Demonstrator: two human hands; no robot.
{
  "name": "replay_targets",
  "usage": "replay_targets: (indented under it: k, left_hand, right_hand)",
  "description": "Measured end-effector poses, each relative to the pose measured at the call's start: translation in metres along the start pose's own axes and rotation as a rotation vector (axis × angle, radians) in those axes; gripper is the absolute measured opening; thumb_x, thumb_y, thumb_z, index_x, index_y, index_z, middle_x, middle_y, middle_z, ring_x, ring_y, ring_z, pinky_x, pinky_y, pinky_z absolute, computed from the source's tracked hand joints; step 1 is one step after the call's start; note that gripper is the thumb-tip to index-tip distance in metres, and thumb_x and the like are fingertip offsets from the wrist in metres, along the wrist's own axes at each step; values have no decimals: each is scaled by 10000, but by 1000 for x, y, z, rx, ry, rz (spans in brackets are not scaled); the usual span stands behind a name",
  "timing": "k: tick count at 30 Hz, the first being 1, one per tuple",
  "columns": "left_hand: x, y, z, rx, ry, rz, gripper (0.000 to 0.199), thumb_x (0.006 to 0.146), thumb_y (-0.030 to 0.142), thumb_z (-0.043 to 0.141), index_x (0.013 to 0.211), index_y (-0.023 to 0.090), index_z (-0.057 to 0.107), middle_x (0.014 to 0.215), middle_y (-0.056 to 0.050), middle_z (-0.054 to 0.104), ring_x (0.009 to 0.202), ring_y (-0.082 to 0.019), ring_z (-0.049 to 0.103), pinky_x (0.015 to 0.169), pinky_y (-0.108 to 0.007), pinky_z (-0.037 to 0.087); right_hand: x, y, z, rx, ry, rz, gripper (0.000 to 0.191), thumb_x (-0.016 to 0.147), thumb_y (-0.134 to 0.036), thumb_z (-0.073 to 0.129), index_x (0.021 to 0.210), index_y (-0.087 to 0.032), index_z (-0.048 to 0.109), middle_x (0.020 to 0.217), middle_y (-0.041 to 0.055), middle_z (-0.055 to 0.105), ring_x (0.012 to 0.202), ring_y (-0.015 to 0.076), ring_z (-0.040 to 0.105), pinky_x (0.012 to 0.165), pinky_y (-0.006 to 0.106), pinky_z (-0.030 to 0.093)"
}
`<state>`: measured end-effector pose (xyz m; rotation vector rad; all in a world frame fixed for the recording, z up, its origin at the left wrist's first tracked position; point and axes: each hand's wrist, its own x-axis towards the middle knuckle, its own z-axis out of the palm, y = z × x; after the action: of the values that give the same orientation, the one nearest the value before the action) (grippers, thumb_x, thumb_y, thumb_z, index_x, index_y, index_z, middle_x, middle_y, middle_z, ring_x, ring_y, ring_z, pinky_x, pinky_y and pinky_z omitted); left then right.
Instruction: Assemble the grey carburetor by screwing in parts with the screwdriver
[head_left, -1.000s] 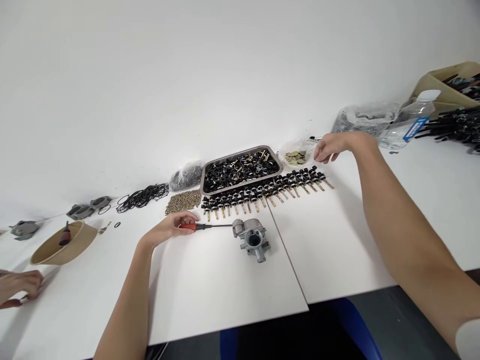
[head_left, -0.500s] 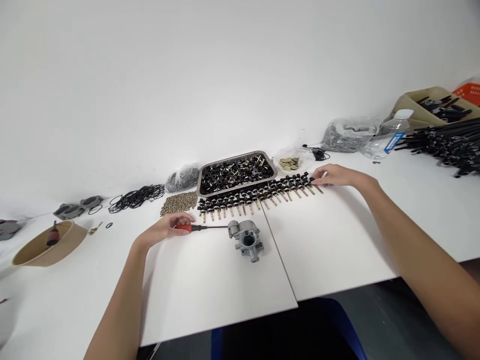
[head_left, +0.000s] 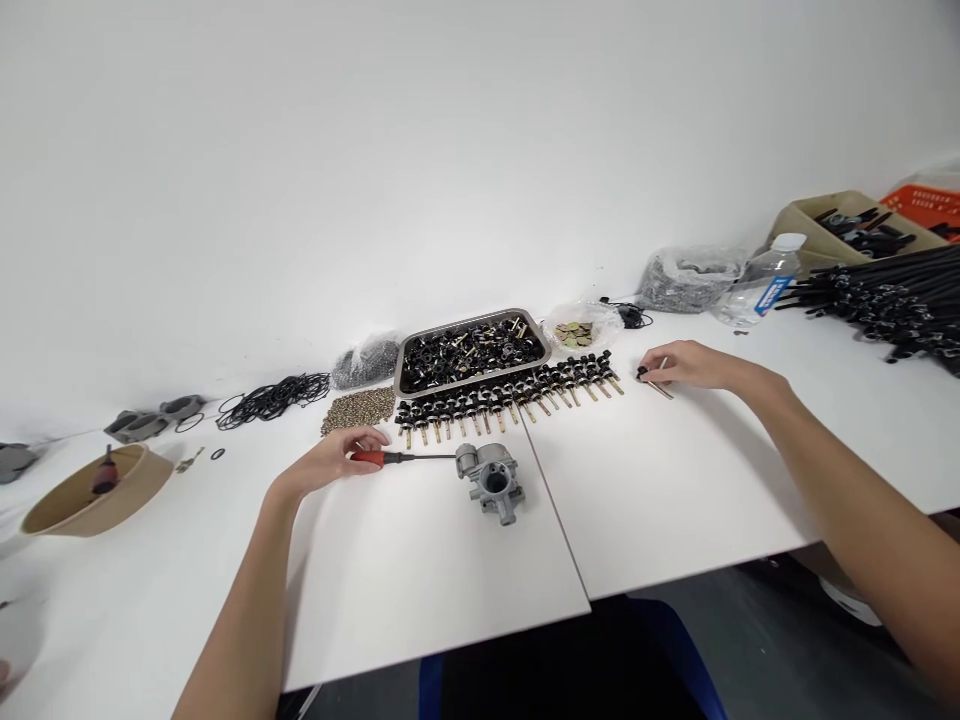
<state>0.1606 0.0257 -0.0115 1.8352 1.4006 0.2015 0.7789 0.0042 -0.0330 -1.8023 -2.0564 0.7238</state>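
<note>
My left hand (head_left: 339,457) lies on the table with its fingers closed around the red handle of a screwdriver (head_left: 373,457). The dark shaft reaches to the side of a grey metal carburetor (head_left: 496,482), which rests on the table between my hands. At the right, my right hand (head_left: 679,364) pinches a small black-topped part with a brass stem (head_left: 658,388). It is held just beyond the right end of a row of similar parts (head_left: 487,402), black tops away from me and brass stems towards me.
Behind the row stands a metal tray (head_left: 401,385) full of loose black and brass parts. Small brass pieces (head_left: 358,410) are heaped left of it. A water bottle (head_left: 761,280) and black tubes (head_left: 892,300) are at the right. An oval tan bin (head_left: 112,505) stands at the left.
My right hand has moved right, away from the row, taking the end part with it. My left hand, the screwdriver and the carburetor have stayed put.
</note>
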Motion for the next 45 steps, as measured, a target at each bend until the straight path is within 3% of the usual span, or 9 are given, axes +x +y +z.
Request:
replay_targets:
  k: [6, 9, 12, 17, 20, 26, 30, 38, 45]
  left_hand:
    - [-15, 12, 9, 111, 165, -21, 433, 710, 451, 750, 1058, 215, 646, 1069, -65, 667, 987, -210, 613, 904, -347, 494]
    - [-44, 35, 28, 86, 468, 85, 432, 779, 552, 682, 1067, 231, 656, 1177, -69, 665, 1089, -230, 599, 981, -384, 472]
    - [-79, 74, 63, 0, 800, 240, 376, 862, 551, 602, 1053, 232, 657, 1140, -66, 675, 1077, -212, 602, 945, -361, 492]
    - [-109, 128, 121, -222, 570, 301, 451, 834, 519, 681, 1222, 292, 647, 1095, -60, 697, 933, -182, 652, 877, -362, 575]
    - [-111, 132, 143, -437, 628, 301, 436, 768, 509, 761, 1123, 267, 688, 1072, -68, 710, 924, -190, 679, 894, -380, 611]
    - [-102, 119, 170, -796, 894, 174, 383, 631, 458, 864, 831, 196, 669, 871, -31, 710, 687, -157, 676, 691, -350, 610]
    - [-89, 110, 181, -785, 1016, -70, 351, 685, 468, 815, 805, 194, 631, 629, -6, 658, 590, -148, 622, 641, -333, 548]
    - [-68, 109, 190, -686, 988, -219, 371, 691, 503, 793, 811, 182, 650, 591, -4, 646, 554, -116, 579, 620, -273, 490]
    - [-62, 113, 197, -758, 1076, -211, 395, 659, 480, 827, 791, 138, 680, 549, -2, 641, 527, -79, 555, 611, -212, 462]
  right_hand:
    - [-23, -30, -12, -41, 13, -21, 454, 874, -668, 579, 934, -232, 692, 912, 83, 731, 816, 260, 646, 734, 364, 468]
    - [-37, -86, -15, 17, 54, -138, 454, 898, -668, 570, 895, -224, 664, 837, 58, 703, 774, 228, 618, 697, 334, 444]
    - [-45, -157, 1, 121, 41, -359, 399, 887, -612, 643, 870, -216, 683, 827, 42, 691, 752, 196, 606, 678, 310, 434]
    - [-50, -255, 65, 350, -131, -763, 275, 890, -493, 711, 935, -222, 733, 828, 23, 706, 745, 171, 630, 669, 299, 483]
    - [-54, -283, 95, 499, -179, -856, 209, 893, -446, 727, 939, -242, 726, 841, 4, 719, 760, 159, 656, 713, 296, 523]
    - [-42, -278, 107, 669, -324, -742, 275, 884, -434, 743, 1056, -223, 701, 973, 25, 745, 909, 177, 711, 817, 305, 552]
    - [-11, -256, 114, 707, -114, -617, 317, 943, -488, 639, 966, -182, 720, 978, 61, 723, 902, 181, 665, 809, 310, 511]
    - [8, -237, 161, 860, -132, -533, 451, 979, -560, 538, 979, -148, 722, 881, 66, 695, 788, 164, 638, 674, 273, 471]
    - [7, -238, 166, 854, -163, -538, 447, 1004, -472, 473, 875, -138, 741, 859, 65, 682, 779, 148, 589, 713, 281, 410]
